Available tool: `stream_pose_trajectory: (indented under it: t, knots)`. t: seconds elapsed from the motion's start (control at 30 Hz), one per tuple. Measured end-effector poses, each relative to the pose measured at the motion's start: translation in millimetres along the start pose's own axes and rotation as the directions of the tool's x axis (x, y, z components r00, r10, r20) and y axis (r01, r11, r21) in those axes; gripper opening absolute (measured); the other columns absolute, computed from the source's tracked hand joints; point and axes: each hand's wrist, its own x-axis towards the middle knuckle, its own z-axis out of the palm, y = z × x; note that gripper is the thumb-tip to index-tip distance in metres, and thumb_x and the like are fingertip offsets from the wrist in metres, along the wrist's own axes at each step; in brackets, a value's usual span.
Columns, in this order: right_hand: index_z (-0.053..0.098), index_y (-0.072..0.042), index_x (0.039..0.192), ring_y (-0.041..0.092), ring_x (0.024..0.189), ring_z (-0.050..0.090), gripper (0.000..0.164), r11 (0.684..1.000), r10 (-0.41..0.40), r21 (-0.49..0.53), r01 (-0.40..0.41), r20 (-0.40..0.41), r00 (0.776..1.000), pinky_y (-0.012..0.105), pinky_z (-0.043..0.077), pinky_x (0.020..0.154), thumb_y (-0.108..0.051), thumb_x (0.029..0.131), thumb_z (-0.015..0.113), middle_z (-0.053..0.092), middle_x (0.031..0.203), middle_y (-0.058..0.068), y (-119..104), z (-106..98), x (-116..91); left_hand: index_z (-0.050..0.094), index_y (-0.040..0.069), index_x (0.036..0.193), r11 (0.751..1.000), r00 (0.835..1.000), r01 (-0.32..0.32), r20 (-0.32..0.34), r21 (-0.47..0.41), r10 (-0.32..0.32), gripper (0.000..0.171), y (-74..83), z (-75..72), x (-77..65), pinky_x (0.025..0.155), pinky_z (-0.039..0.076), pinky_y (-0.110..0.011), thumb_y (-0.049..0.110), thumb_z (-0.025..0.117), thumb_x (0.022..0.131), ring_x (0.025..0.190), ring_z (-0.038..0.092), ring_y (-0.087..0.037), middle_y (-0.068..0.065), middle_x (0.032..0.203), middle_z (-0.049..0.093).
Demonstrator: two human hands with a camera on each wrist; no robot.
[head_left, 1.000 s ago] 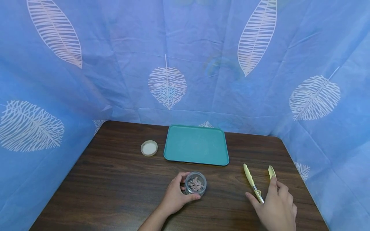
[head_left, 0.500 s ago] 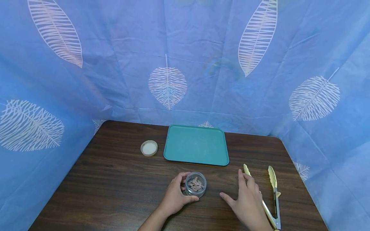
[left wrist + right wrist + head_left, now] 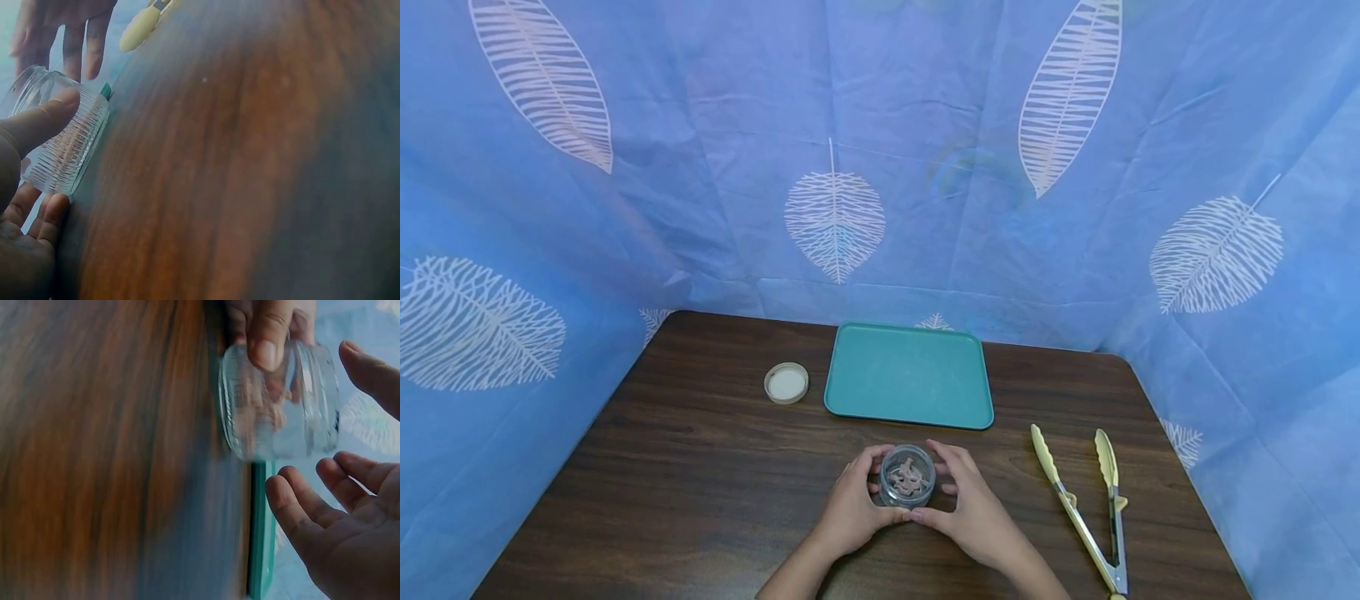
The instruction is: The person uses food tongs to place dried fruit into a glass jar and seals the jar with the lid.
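A small round glass jar (image 3: 895, 497) stands upright near the table's front, with its mouth uncovered. Pinkish-beige twisted pieces (image 3: 907, 477) lie inside it. My left hand (image 3: 850, 510) grips the jar from the left, thumb along the near side and fingers behind. From the right my right hand (image 3: 973, 512) curves around the jar, its fingertips close to the glass. In the right wrist view that hand's fingers (image 3: 287, 494) and thumb (image 3: 369, 369) are spread, with a gap to the jar. Ridges show on the jar's lower wall in the left wrist view.
Behind the jar lies a teal tray (image 3: 910, 375). A round lid (image 3: 786, 383) with a white inside rests to the tray's left. Metal tongs (image 3: 1086, 525) with pale yellow tips lie spread on the right side of the dark wooden table (image 3: 685, 483). Blue leaf-printed cloth (image 3: 925, 217) encloses the back and sides.
My right hand has left the tongs, which stay lying on the table, and moved left to the jar's right side. My left hand keeps its grip on the jar.
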Motion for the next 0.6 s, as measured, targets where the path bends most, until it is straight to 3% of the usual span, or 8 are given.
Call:
stream_pose_trajectory:
  t: [0.3,0.6]
  knots:
    - [0.053,-0.013,0.157,0.026,0.129,0.064,0.088,0.998,-0.006,-0.059,0.003,-0.06,0.998,0.04,0.062,0.1,-0.02,0.081,0.098,0.057,0.15,0.007,-3.5,14.1,11.3,0.056,0.016,0.149,1.0,1.0,-0.003,0.004,-0.001,0.003,0.087,-3.0,-0.6,1.2,0.092,0.059,-0.025,0.024,0.102,0.076,0.117,0.061,-0.021,-0.007,0.13,0.065]
    - [0.051,-0.009,0.156,0.032,0.135,0.063,0.085,0.995,-0.02,-0.102,0.018,-0.025,0.999,0.041,0.062,0.101,-0.019,0.084,0.096,0.055,0.151,0.009,-1.8,16.4,15.8,0.056,0.017,0.149,1.0,1.0,-0.019,-0.005,0.012,0.019,0.089,-5.6,0.2,2.9,0.092,0.059,-0.024,0.031,0.103,0.075,0.118,0.062,-0.019,-0.006,0.131,0.066]
